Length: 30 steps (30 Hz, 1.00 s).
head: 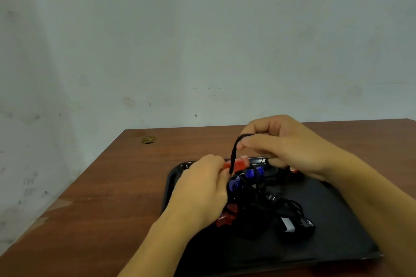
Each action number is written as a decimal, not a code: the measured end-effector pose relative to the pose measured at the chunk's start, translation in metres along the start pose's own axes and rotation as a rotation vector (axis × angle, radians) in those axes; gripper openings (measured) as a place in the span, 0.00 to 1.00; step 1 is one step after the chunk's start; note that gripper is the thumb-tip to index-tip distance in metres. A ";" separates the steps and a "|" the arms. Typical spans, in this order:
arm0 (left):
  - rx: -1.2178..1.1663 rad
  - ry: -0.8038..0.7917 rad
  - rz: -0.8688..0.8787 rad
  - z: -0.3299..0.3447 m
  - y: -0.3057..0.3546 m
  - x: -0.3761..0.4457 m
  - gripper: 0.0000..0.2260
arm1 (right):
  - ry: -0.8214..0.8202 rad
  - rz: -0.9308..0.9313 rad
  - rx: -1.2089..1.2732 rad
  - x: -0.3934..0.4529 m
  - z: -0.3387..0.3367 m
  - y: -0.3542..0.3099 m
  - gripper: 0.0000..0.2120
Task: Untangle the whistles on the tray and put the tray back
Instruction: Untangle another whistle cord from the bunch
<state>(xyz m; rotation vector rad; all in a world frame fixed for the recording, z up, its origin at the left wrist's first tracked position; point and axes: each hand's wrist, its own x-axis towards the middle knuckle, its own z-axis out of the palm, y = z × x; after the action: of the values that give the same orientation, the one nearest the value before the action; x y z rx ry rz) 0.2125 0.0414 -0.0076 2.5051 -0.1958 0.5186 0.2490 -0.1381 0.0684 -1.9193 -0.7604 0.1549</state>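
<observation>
**Both hands working over a knot of whistles on the black tray**

Much of the tangle is hard for me to read: the black cords are blending into the black tray, so I cannot tell where one loop is ending and another is starting. My left hand is covering the near-left part of the heap, and the red whistle below it is only partly showing. A blue whistle is peeking out beside my left fingers, and a second blue one is lying just behind it, half masked by cord. My right wrist is hiding the tray's far right corner, and a sliver of red is showing there that I cannot identify. A black piece with a white patch is sitting at the near right of the heap; it is too blurred to name.

My right hand is raised above the tray, its fingers curled and pinching a black lanyard that is hanging down taut toward the pile. My left hand is lying low over the tray, knuckles up, its fingertips closing on an orange-red whistle at the far side of the heap.

The tray is resting on the brown wooden tabletop, near its right side, with the whole tangle lying inside it.
</observation>
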 end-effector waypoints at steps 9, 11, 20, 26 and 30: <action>-0.006 0.111 0.455 -0.001 0.002 -0.002 0.08 | 0.038 0.078 0.128 0.025 -0.008 0.020 0.11; -0.007 0.179 0.493 -0.004 0.004 -0.001 0.11 | 0.039 0.088 0.234 0.025 -0.006 0.028 0.10; -0.179 0.420 0.353 -0.005 0.002 0.001 0.06 | 0.050 0.065 0.320 0.014 0.017 0.052 0.10; -0.065 0.450 0.131 -0.001 -0.013 0.007 0.09 | 0.115 -0.189 -0.192 0.003 0.040 0.044 0.09; 0.032 0.384 0.103 -0.006 -0.017 0.007 0.09 | 0.169 -0.222 -0.428 0.001 0.040 0.031 0.07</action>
<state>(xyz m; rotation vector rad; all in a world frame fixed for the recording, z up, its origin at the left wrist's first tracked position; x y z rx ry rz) 0.2215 0.0583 -0.0084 2.3782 -0.1679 1.0362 0.2469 -0.1153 0.0237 -2.1931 -0.9393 -0.3284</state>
